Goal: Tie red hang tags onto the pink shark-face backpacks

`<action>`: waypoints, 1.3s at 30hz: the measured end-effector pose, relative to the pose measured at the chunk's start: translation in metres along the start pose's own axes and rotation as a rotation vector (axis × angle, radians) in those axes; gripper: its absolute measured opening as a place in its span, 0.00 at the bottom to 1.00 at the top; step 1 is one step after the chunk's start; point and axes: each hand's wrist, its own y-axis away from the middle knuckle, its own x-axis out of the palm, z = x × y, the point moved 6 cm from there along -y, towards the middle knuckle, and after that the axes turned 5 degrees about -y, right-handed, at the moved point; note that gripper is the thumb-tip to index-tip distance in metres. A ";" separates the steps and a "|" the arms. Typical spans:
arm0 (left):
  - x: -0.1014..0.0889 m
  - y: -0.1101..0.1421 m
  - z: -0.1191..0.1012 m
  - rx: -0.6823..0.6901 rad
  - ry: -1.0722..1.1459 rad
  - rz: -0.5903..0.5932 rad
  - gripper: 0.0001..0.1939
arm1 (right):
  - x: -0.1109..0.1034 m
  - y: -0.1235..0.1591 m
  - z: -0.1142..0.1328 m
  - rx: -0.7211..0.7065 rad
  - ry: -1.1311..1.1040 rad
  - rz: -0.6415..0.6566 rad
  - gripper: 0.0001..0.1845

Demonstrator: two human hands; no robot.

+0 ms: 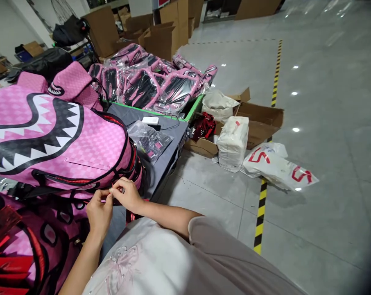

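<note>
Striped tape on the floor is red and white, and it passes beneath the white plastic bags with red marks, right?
Not quite: the head view shows the striped tape in yellow and black, not red and white. It does pass beneath the white plastic bags with red marks.

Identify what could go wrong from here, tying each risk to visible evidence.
The left hand and right hand meet at fingertips; anything tiny pinched there could slip. The clear plastic bag lies near the table's edge and might slide off. The white plastic bag with red print lies across striped floor tape, where someone could trip.
</note>
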 end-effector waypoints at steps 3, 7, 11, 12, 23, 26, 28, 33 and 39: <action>0.006 0.000 -0.005 0.065 0.077 0.093 0.13 | -0.003 0.001 0.000 -0.008 -0.011 -0.027 0.07; 0.006 0.001 -0.008 0.028 0.121 0.052 0.09 | -0.004 0.002 0.005 -0.005 -0.032 -0.008 0.08; 0.012 0.003 -0.007 0.024 0.158 0.077 0.08 | -0.004 0.005 0.007 0.014 0.029 0.040 0.11; 0.015 0.006 -0.007 0.036 0.175 0.107 0.08 | -0.003 0.007 0.005 0.022 0.055 0.061 0.12; 0.011 0.029 0.021 -0.141 0.349 -0.068 0.12 | -0.003 0.013 -0.029 0.135 0.275 0.206 0.12; 0.017 0.029 0.023 -0.117 0.345 -0.037 0.08 | -0.001 0.016 -0.032 0.143 0.304 0.205 0.14; 0.022 0.028 0.024 -0.094 0.320 0.003 0.08 | -0.001 0.018 -0.032 0.144 0.311 0.175 0.15; 0.020 0.030 0.025 -0.056 0.379 -0.010 0.10 | 0.000 0.016 -0.032 0.159 0.279 0.154 0.20; 0.014 0.054 0.093 -0.322 0.665 -0.351 0.14 | -0.029 0.020 -0.074 0.393 0.277 0.209 0.27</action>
